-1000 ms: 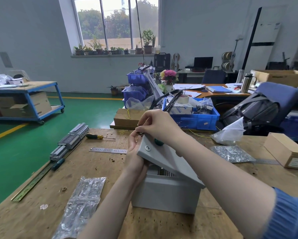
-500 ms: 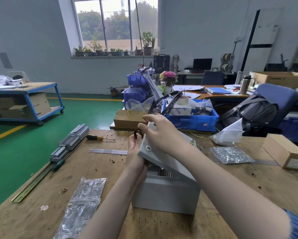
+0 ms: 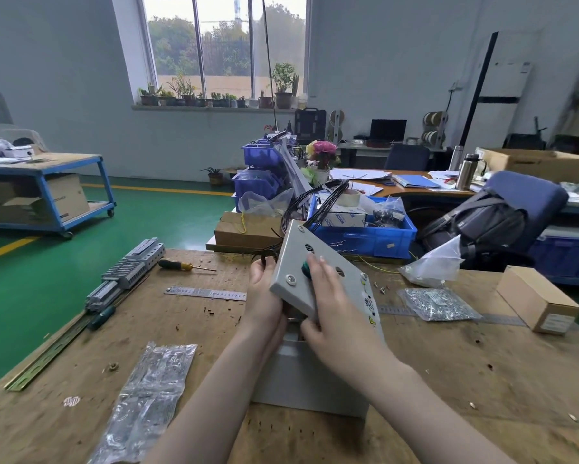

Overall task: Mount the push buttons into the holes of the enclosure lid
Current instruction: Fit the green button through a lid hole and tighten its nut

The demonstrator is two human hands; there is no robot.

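A grey enclosure lid (image 3: pixel 293 262) stands tilted up over the grey enclosure box (image 3: pixel 301 380) on the wooden workbench. A green push button (image 3: pixel 305 268) sits in the lid's middle hole; an empty hole (image 3: pixel 309 247) shows above it and another (image 3: pixel 339 271) to its right. My right hand (image 3: pixel 328 303) lies across the lid's face, fingers by the green button and thumb hooked under the lid's lower edge. My left hand (image 3: pixel 263 289) is behind the lid's left edge, holding the lid from the back; what its fingers touch there is hidden. Black wires (image 3: pixel 264 252) stick out behind the lid.
Plastic bags of parts lie at front left (image 3: pixel 147 396) and right (image 3: pixel 435 303). A steel ruler (image 3: pixel 204 293), a screwdriver (image 3: pixel 181 265), terminal blocks (image 3: pixel 127 272) and a DIN rail (image 3: pixel 57 349) are on the left. A cardboard box (image 3: pixel 539 299) sits right; a blue bin (image 3: pixel 361 232) stands behind.
My right hand has slid from the lid's top corner down over its face to the lower edge. The lid now stands steeper, showing the green button and empty holes.
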